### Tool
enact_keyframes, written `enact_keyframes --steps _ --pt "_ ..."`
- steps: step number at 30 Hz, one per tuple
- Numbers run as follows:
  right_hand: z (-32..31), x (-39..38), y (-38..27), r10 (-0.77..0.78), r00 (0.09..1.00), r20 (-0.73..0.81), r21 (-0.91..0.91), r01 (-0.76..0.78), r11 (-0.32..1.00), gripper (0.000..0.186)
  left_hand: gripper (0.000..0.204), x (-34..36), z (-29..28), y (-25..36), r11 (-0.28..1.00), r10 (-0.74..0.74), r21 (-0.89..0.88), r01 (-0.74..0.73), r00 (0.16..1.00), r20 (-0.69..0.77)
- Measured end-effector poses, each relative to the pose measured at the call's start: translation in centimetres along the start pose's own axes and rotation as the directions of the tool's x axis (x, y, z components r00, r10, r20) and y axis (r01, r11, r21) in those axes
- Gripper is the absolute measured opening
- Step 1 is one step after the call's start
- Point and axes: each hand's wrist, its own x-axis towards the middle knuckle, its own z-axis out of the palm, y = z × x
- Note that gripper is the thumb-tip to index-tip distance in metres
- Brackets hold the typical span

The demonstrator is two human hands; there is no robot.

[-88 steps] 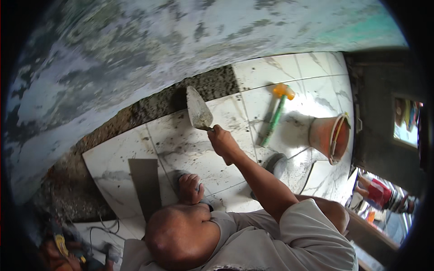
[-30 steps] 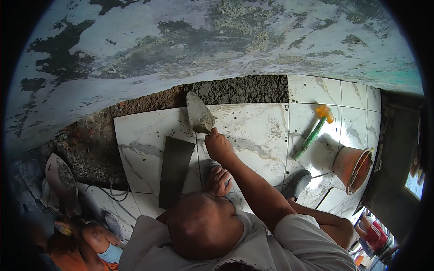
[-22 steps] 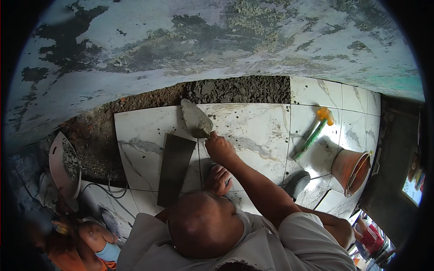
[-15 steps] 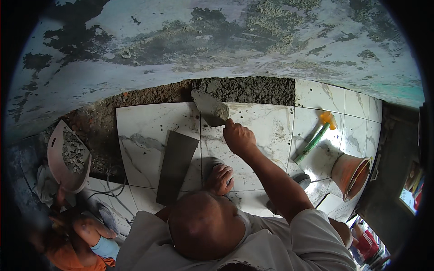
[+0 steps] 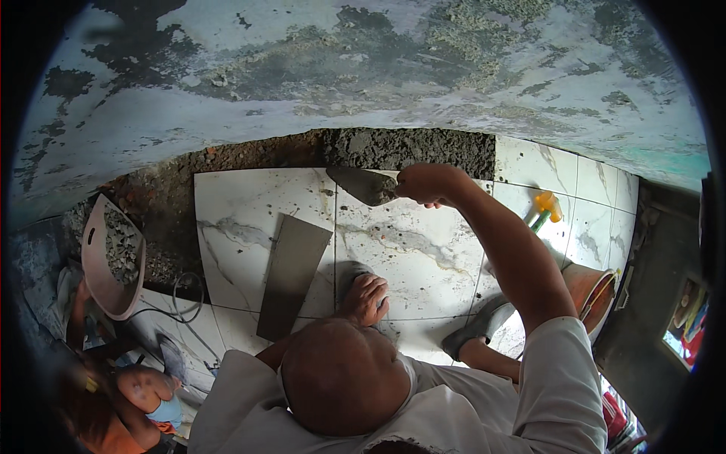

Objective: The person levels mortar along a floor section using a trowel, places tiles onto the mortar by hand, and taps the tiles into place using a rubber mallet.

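The right hand [image 5: 431,184] has its fingers curled tightly round the handle of a trowel [image 5: 364,186], knuckles up. The blade points left over the near edge of the mortar [image 5: 412,146], lying above the joint between two marbled tiles [image 5: 408,246]; whether it touches them cannot be told. A steep tip or hard scrape could chip a tile edge, and a slack wrist could drop mortar onto the white face, where dark crumbs already lie.

The left hand [image 5: 365,299] is low in front of the knee, fingers loosely bent, close beside what looks like a grey shoe [image 5: 352,272]; what is under the palm, if anything, is hidden. If body weight shifts onto that side, a tile not yet firmly bedded might sink or slide.

Just left of it a dark grey slab [image 5: 293,276] lies loose across the tiles, and a nudge from the knee could skid it. Beyond the right forearm, the mallet [image 5: 547,206] and the orange bucket [image 5: 591,295] are both partly covered, so an elbow swinging back may knock the bucket.

Farther left, a co-worker's hand [image 5: 81,293] is at a pale pan [image 5: 94,261] of grey rubble, tilted beside bare earth; a slip there could spill it near the looped cable [image 5: 175,312]. Above everything, the flaking wall [image 5: 363,76] might shed grit into the mortar
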Motion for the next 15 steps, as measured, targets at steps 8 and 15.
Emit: enact_keyframes --steps 8,15 --pt "-3.0 -7.6 7.7 0.313 0.946 0.089 -0.032 -0.311 0.95 0.038 0.025 -0.4 0.2 -0.1 1.0 -0.028 0.002 0.028 0.999 -0.023" --pt "0.6 -9.7 7.1 -0.056 0.892 -0.449 -0.389 -0.138 0.911 0.03 0.025 -0.6 0.3 -0.3 0.999 -0.031 0.009 0.031 1.0 -0.001"
